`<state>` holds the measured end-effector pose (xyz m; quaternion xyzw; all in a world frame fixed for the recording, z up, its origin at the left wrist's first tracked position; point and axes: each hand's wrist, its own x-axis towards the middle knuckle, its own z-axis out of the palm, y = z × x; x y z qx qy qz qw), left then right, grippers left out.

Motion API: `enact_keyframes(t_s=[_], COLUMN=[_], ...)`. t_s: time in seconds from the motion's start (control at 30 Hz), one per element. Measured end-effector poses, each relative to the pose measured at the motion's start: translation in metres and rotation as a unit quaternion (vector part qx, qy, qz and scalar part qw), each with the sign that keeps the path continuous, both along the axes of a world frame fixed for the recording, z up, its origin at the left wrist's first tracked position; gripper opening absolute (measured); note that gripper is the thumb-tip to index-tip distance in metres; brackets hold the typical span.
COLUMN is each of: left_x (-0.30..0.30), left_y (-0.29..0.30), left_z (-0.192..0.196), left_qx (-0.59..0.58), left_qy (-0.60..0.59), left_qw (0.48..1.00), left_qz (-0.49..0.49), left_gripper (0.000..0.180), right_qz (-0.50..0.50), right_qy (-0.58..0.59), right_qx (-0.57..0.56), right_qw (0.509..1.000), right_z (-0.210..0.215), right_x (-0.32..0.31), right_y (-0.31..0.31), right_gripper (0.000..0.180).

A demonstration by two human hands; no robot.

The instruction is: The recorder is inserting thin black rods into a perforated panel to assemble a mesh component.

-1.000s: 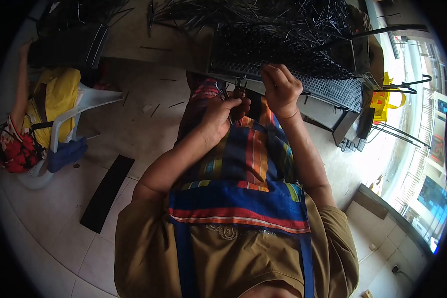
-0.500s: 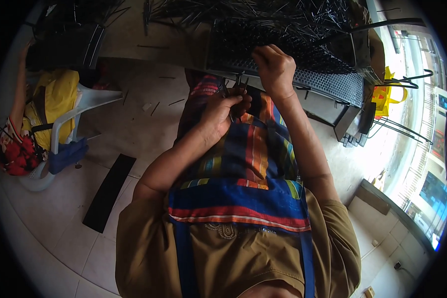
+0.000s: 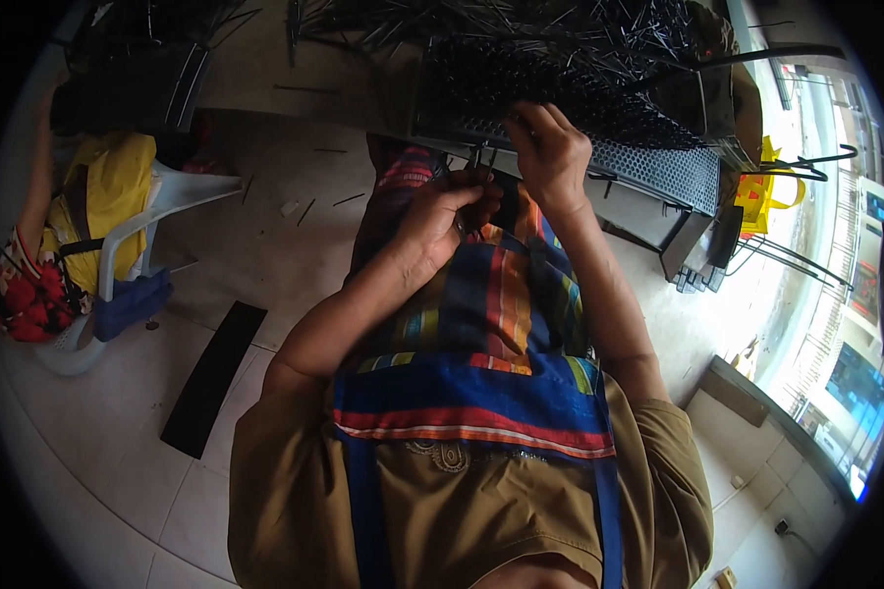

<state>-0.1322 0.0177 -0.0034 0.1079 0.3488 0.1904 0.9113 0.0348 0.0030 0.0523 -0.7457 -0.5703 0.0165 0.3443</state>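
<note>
My left hand (image 3: 445,212) is closed around several thin dark strips (image 3: 483,155) whose ends stick up above the fingers. It stays low, just in front of the near edge of a perforated metal tray (image 3: 648,169). Over the tray's near edge, my right hand (image 3: 554,157) is bent with thumb and fingers pinched together; whatever lies between the fingertips is hidden or too small to name. Many black pins or strips (image 3: 560,93) stand in the tray's holes, densest toward the far side.
Loose black strips (image 3: 619,29) are heaped beyond the tray. At left, another person (image 3: 31,285) sits on a pale plastic chair (image 3: 172,196). A black flat piece (image 3: 214,383) lies on the tiled floor. A yellow bag (image 3: 761,201) hangs at right near dark metal hooks (image 3: 805,167).
My right hand has drawn slightly back toward me and to the right. The left hand has barely moved and still grips the dark strips.
</note>
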Motion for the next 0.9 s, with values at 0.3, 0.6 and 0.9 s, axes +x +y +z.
enact_keyframes(t_s=[0.3, 0.6, 0.9], left_x=[-0.011, -0.035, -0.036], left_y=[0.011, 0.013, 0.017], left_z=[0.017, 0.004, 0.012], left_qx=[0.028, 0.01, -0.006], left_qy=[0.035, 0.092, 0.108], left_qw=[0.998, 0.993, 0.99], left_qz=[0.044, 0.072, 0.089], left_gripper=[0.014, 0.017, 0.013], right_qz=[-0.033, 0.016, 0.062], right_qy=[0.423, 0.18, 0.091], right_qx=[0.007, 0.16, 0.139], right_qw=[0.905, 0.97, 0.984], right_z=[-0.019, -0.013, -0.003], right_x=[-0.026, -0.038, -0.048], right_y=[0.0, 0.053, 0.058], right_gripper=[0.008, 0.011, 0.012])
